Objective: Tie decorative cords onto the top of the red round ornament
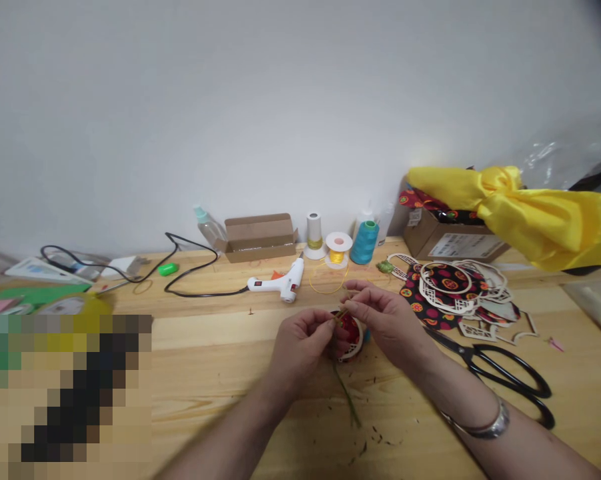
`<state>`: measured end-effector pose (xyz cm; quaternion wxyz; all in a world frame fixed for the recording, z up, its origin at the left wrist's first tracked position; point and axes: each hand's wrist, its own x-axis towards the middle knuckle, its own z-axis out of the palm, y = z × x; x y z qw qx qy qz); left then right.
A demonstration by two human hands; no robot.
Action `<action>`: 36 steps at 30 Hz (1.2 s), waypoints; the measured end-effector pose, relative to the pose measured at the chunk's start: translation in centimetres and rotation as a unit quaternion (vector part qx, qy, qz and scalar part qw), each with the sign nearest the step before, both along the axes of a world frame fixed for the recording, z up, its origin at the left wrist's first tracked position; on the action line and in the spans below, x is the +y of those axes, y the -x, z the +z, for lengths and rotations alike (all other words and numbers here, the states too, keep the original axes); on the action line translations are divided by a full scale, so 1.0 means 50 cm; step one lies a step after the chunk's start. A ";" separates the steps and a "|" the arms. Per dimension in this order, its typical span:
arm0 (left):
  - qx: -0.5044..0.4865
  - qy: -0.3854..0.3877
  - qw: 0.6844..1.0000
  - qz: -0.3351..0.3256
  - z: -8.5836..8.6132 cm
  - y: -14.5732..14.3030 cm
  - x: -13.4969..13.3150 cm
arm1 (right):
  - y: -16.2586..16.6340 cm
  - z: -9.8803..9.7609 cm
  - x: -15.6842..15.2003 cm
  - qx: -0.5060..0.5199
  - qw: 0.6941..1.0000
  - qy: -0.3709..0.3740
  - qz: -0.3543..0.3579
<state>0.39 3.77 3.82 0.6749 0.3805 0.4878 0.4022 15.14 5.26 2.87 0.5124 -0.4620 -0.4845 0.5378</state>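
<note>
Both my hands meet over the middle of the wooden table (220, 373). My left hand (300, 343) is closed in a pinch on a thin green cord (347, 397) that trails down toward me. My right hand (385, 317) is closed too, pinching the cord's upper end beside a small round red ornament with a pale wooden rim (351, 333). The ornament sits between the two hands, partly hidden by the fingers. A silver bangle (485, 423) circles my right wrist.
A white glue gun (280, 285) with a black cable lies behind the hands. Thread spools (364, 241), a small open carton (258, 237), black scissors (505, 373), wooden cut-outs on patterned fabric (455, 287), yellow cloth on a box (530, 213) and papers at the left (30, 293) surround them.
</note>
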 end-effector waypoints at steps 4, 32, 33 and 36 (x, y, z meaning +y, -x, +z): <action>-0.003 -0.001 1.000 -0.003 0.003 -0.001 0.001 | 0.002 0.002 -0.003 0.064 0.997 0.039 0.000; 0.008 -0.032 0.897 -0.441 0.005 0.039 -0.021 | -0.046 0.058 -0.018 0.198 0.953 0.103 0.206; 0.012 -0.052 0.868 -0.494 0.008 0.044 -0.020 | -0.053 0.061 -0.023 0.202 0.947 0.090 0.232; 0.052 -0.106 0.784 -0.610 0.015 0.055 -0.015 | -0.071 0.066 -0.035 0.213 0.927 0.063 0.303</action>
